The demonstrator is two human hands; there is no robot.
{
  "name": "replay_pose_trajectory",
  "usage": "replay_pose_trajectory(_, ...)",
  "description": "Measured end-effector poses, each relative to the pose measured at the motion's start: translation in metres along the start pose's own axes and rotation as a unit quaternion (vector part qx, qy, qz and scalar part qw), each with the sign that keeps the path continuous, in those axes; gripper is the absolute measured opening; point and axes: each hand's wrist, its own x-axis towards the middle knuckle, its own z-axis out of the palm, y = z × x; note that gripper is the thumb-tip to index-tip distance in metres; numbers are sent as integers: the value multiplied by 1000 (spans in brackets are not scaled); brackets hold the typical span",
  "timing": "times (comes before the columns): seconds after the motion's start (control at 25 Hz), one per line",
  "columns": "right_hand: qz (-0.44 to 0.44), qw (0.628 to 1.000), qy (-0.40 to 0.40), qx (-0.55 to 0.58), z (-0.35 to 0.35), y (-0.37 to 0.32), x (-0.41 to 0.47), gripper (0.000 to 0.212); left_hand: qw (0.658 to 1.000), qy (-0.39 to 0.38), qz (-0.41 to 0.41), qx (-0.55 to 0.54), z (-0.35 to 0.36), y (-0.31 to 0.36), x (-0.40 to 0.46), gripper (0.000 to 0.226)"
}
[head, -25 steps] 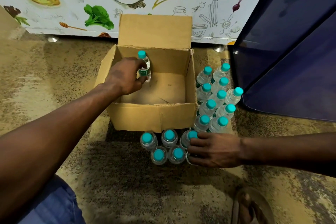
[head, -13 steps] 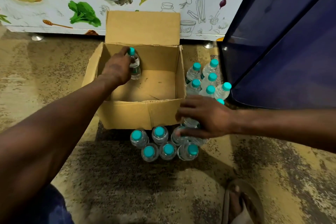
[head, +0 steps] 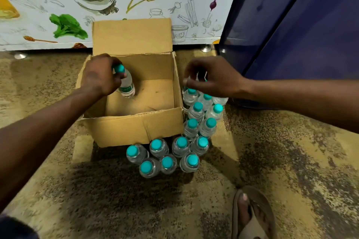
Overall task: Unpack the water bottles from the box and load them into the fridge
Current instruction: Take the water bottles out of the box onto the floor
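Observation:
An open cardboard box stands on the floor. Inside it, my left hand grips one water bottle with a teal cap near its neck, tilted over the box's left side. The rest of the box floor is bare. Several teal-capped bottles stand in a row along the box's right side, and several more stand in front of it. My right hand is over the far end of the right row, fingers curled downward around a bottle whose clear plastic shows between them.
The dark blue fridge stands at the right, its lower edge close to the right row. A cabinet front printed with food drawings runs behind the box. A foot in a sandal is at the bottom right on the speckled floor.
My right hand moved from the front group of bottles up along the box's right side to the far end of the row. My left hand kept hold of the bottle inside the box.

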Motion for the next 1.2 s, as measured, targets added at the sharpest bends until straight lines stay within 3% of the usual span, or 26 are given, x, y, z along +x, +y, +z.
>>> replay_pose_trajectory(0.2, 30, 996, -24, 79, -35, -7, 17, 38, 980, 116, 78, -143, -67, 59, -49, 36)
replay_pose_trajectory(0.4, -38, 988, -134, 72, -48, -37, 16, 76, 953, 119, 166, -222, -97, 114, -88, 33)
replay_pose_trajectory(0.52, -95, 981, -167, 38, -51, -55, 3, 64, 933, 103, 215, -270, -98, 138, -102, 33)
replay_pose_trajectory(0.68, -85, 986, -141, 30, -56, -64, -36, 50, 911, 99, 274, -293, -88, 158, -113, 33)
replay_pose_trajectory(0.84, -46, 988, -147, 28, -74, -57, -64, 52, 881, 55, 314, -350, -72, 168, -112, 42)
replay_pose_trajectory(0.96, -12, 979, -204, 17, -86, -50, -74, 47, 887, -8, 299, -352, -54, 161, -110, 36)
replay_pose_trajectory(1.12, -3, 961, -265, -84, -67, -35, -88, 53, 901, -166, 327, -233, -16, 145, -115, 29)
replay_pose_trajectory(1.2, -7, 950, -281, -137, -52, -24, -96, 54, 896, -208, 350, -178, -4, 144, -122, 31)
